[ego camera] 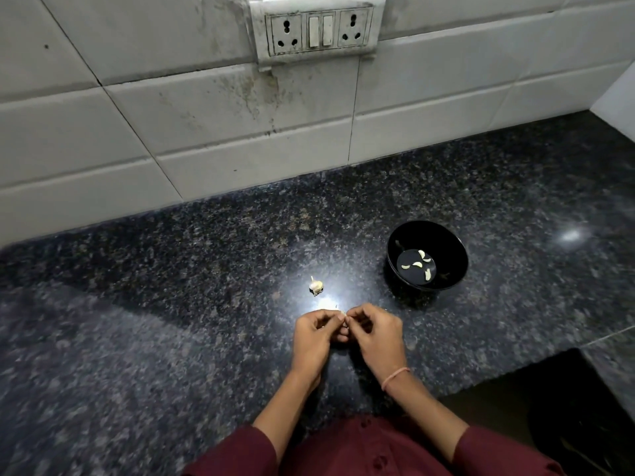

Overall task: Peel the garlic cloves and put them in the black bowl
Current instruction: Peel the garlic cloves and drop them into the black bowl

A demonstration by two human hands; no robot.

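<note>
Head view of a dark speckled stone tabletop (171,286) set against a white tiled wall (206,115). The left hand (314,333) and right hand (372,333) meet near the middle of the tabletop, on the near side. The fingers (326,316) of the left hand are curled and, with the thumb, pinch a garlic clove (344,316). The right hand's fingers (364,312) are likewise curled and pinch the same clove from the other side. Only a small pale sliver of the clove shows between the fingertips, so whether its skin is on cannot be told. A partly broken garlic bulb (315,286) lies on the tabletop just beyond the left hand, apart from it. The black bowl (446,242) stands upright to the far right of the hands, well apart from the bulb. Several peeled cloves (417,264) lie loose on the bowl's floor. A thin thread band (395,376) circles the right wrist, and maroon sleeves (240,455) cover both forearms at the near edge. A stained switch and socket panel (318,29) is mounted on the wall at the far side
</note>
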